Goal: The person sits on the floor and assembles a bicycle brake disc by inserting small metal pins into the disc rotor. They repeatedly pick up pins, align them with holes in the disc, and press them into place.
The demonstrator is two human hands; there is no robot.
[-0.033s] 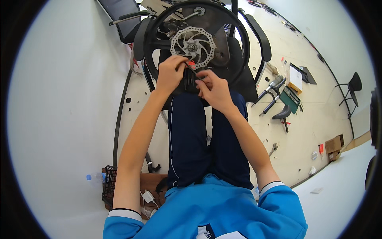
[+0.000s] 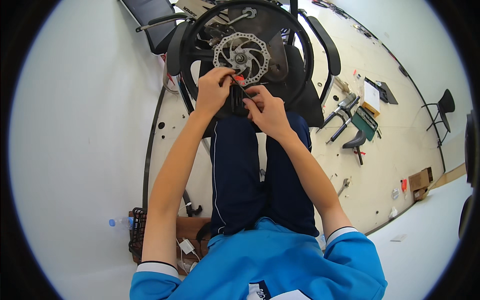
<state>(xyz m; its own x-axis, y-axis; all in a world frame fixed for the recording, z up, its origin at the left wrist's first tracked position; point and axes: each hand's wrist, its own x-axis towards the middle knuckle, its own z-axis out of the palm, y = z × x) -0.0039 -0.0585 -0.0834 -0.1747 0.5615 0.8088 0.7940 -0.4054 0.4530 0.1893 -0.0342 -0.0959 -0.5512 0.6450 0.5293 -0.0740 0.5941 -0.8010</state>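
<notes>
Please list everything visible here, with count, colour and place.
Wheel: 1, black, upper centre
Brake disc: 1, silver, on wheel
Thin rod: 1, dark, near disc
Unclear piece: 1, red, beside rod
Armchairs: 2, dark, under wheel and upper left
Suspension fork: 1, silver and black, right
Tool case: 1, green, beside fork
Saddle: 1, black, below case
Shallow box: 1, white, above case
Adjustable wrench: 1, silver, below saddle
Cardboard box: 1, brown, lower right
Chair: 1, black, far right
Basket: 1, black, lower left
Bottle: 1, clear, beside basket
Small parts: several, mostly dark, scattered
Shirt: 1, blue, bottom
Trousers: 1 pair, navy, centre
Left hand: 1, rod's upper end
Right hand: 1, rod's lower end
</notes>
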